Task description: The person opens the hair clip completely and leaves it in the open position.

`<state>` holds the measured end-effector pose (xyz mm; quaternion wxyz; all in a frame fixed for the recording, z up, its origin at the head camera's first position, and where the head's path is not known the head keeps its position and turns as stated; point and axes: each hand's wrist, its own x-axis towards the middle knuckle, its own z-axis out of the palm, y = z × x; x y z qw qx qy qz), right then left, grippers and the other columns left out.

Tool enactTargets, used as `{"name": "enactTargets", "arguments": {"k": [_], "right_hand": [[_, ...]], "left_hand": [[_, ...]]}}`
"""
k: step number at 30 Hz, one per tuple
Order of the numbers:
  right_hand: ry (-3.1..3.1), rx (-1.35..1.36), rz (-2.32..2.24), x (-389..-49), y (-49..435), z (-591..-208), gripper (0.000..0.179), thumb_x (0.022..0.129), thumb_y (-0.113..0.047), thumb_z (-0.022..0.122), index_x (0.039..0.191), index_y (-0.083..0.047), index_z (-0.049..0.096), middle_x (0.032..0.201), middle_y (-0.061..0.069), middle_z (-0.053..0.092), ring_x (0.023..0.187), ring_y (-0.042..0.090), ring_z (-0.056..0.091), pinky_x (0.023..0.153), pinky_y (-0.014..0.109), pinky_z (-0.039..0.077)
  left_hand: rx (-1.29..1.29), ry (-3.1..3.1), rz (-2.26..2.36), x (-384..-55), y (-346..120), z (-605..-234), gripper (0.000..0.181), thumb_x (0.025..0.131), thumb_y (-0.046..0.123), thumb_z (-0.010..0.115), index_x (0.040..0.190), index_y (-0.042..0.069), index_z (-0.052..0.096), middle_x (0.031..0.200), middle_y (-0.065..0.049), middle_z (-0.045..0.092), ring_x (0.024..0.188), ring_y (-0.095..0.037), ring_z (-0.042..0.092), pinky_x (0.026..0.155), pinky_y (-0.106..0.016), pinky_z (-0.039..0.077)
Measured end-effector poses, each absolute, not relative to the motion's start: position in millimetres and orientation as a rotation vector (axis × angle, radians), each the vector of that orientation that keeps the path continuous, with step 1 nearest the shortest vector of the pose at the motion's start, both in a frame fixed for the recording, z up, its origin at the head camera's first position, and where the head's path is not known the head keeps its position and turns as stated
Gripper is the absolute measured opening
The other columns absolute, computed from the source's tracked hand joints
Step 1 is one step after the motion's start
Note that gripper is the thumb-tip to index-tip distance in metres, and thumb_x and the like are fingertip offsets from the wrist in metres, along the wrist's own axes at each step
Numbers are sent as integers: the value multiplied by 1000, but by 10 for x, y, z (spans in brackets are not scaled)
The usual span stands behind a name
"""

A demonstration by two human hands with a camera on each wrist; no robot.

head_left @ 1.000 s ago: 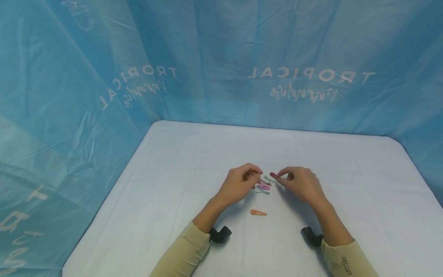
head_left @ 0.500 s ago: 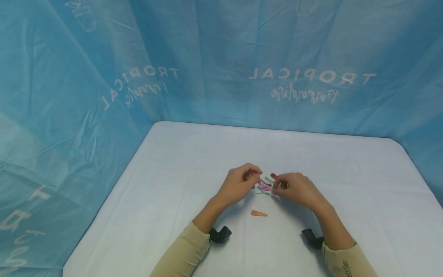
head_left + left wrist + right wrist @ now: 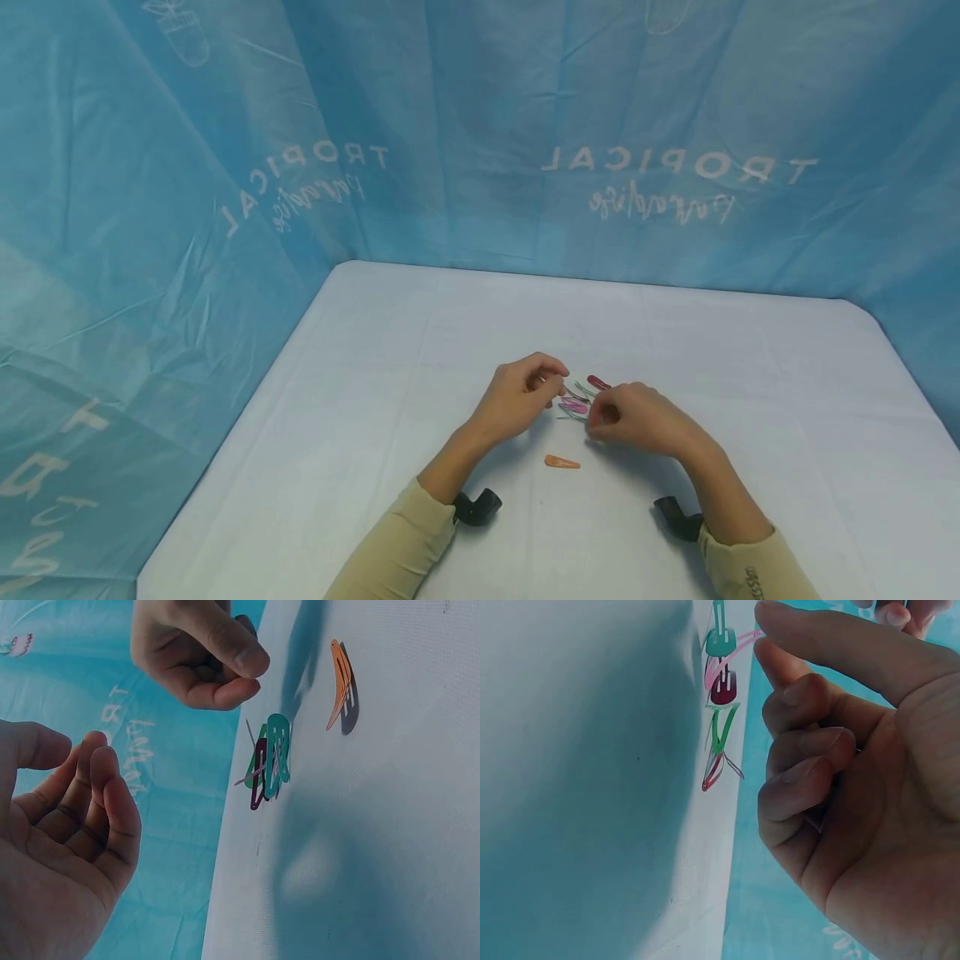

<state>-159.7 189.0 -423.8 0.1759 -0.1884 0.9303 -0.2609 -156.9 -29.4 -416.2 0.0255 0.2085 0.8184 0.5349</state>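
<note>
In the head view my left hand hovers beside a small pile of snap hair clips, its fingers loosely bent around empty air. My right hand is on the pile's right side; in the right wrist view its thumb and index tip come close together, with no clip visibly held. Teal hair clips lie over a dark maroon hair clip in the pile. A pink hair clip and a green hair clip also show there. The red hair clip lies at the pile's far right.
An orange hair clip lies apart, nearer to me, on the white table. Blue printed curtains stand behind the table and along its left side. Black wrist-worn devices stick out below both sleeves.
My right hand has let go of the red hair clip, which stays on the table, and has come nearer to me along the pile. My left hand has hardly moved.
</note>
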Motion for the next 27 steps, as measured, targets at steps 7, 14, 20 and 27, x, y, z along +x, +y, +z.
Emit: {"name": "enactTargets", "arguments": {"k": [7,14,20,27], "right_hand": [[2605,-586,-736,-1581,1889,-4260,14,77,-24,78,78,-22,65,63,-5,52,59,11,48,55,28,40],[2567,-645,-711,-1535,1805,-4271,15,76,-26,79,77,-25,64,64,-7,52,60,10,49,56,27,40],[2529,-608,-683,-1496,1723,-4285,16,75,-24,79,76,-24,63,65,-6,54,62,11,50,58,29,41],[2480,-676,-663,-1473,1680,-4287,17,74,-22,79,76,-24,62,65,-7,53,62,10,50,58,29,41]], "left_hand": [[640,2536,1639,-1572,-283,-4168,14,96,19,53,105,20,64,84,11,66,68,-8,59,59,-25,47],[655,2546,1637,-1567,-288,-4177,16,96,19,53,107,15,64,84,10,66,68,-8,59,58,-24,47],[640,2547,1625,-1562,-289,-4181,15,95,18,53,107,16,63,85,7,66,68,-8,58,58,-25,47],[624,2554,1616,-1568,-280,-4188,16,95,19,53,107,17,63,85,10,65,68,-8,58,57,-25,47]]}}
